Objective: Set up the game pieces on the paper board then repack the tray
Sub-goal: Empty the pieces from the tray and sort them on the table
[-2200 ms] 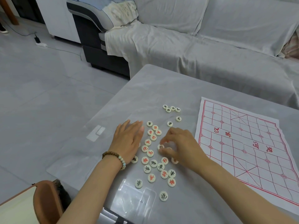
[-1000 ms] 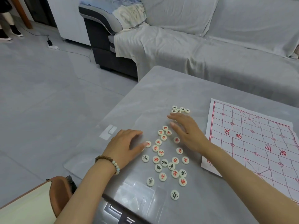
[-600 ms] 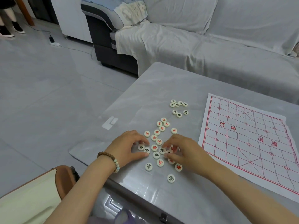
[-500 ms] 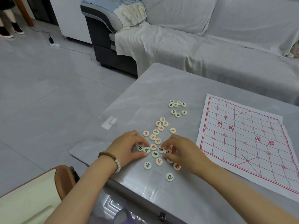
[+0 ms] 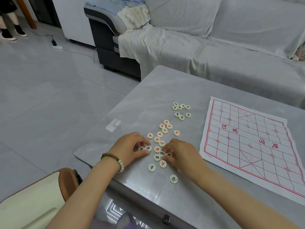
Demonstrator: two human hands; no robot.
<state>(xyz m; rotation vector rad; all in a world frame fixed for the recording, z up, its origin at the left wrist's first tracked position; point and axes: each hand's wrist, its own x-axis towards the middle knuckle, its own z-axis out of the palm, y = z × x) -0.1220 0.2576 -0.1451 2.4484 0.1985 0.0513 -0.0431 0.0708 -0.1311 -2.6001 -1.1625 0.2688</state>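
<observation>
**Sorting stage: board bare, nothing placed yet**

Paper board (image 5: 250, 146) lies flat on the right side of the worktop (image 5: 165, 83) with no piece on it. All visible xiangqi pieces (image 5: 157, 139) are loose on the worktop left of the board. A black-marked group (image 5: 180, 110) sits at the far end, a red-marked group (image 5: 165, 128) nearer, and mixed ones by the hands. Left hand (image 5: 132, 147) curls round a black pair (image 5: 145, 148). Right hand (image 5: 183, 154) pinches a black disc (image 5: 162, 153) in the mixed cluster. Judged: colour sorting underway, with placing on the board and repacking both left. Tray not plainly in view; no piece seen in any container.
</observation>
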